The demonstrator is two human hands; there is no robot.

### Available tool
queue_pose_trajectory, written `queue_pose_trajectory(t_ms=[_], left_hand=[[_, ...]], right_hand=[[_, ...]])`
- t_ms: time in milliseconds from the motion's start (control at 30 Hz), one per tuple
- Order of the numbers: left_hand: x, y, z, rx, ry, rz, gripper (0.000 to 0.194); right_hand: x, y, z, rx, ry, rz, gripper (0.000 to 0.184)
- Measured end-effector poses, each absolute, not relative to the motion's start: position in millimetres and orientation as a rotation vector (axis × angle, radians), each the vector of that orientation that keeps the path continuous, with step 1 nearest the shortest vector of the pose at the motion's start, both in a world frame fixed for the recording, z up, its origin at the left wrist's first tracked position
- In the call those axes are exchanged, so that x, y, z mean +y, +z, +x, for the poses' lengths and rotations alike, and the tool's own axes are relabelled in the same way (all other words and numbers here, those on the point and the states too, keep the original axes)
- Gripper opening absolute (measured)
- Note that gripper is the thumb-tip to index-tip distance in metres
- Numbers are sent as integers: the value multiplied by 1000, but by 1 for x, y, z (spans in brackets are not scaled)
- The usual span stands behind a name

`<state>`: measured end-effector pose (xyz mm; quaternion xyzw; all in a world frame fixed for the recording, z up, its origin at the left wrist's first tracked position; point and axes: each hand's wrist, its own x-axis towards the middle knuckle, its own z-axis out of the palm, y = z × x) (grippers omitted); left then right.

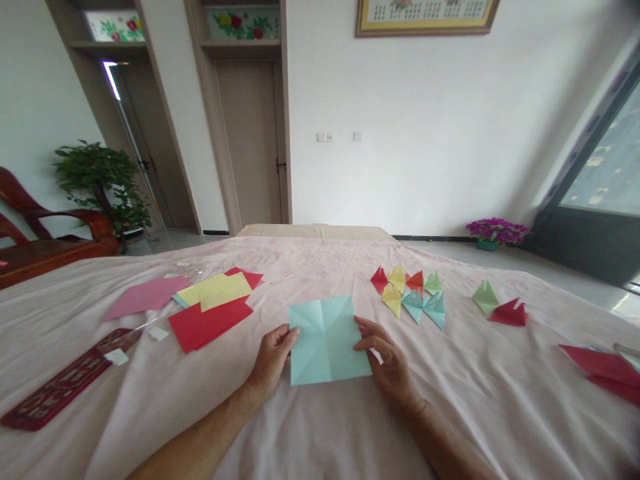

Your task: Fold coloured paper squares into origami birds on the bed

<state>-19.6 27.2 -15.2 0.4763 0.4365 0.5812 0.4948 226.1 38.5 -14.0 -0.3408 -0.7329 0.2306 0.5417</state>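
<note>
A light blue square of paper (327, 347) with crossing fold creases is held up in front of me, just over the cloth. My left hand (275, 353) pinches its left edge, thumb on the front face. At the right edge, my right hand (387, 360) grips the sheet with its fingers bent, the thumb partly hidden. Left of the paper lie flat sheets: red paper (213, 323), yellow paper (223, 290) and pink paper (140, 297). To the right stand several small folded paper pieces (413, 307) in red, yellow, green and blue.
A pale pink patterned cloth (320, 260) covers the surface. A dark red case with lettering (60, 387) lies at the left. Further right are a green folded piece (485, 297), a dark red one (510, 313) and red paper (605, 370). A wooden chair (55, 227) stands at the left.
</note>
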Motion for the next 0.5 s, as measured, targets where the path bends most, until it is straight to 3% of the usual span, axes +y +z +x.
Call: queue_pose_trajectory(t_ms=[200,500], left_hand=[[32,-14,-25,1146,1489,1147,41],[32,-14,-25,1177,1498,1138,39]], right_hand=[[40,-13,231,-1637,764,-853,13],[49,-22,225,-1466,1049,-1157,30]])
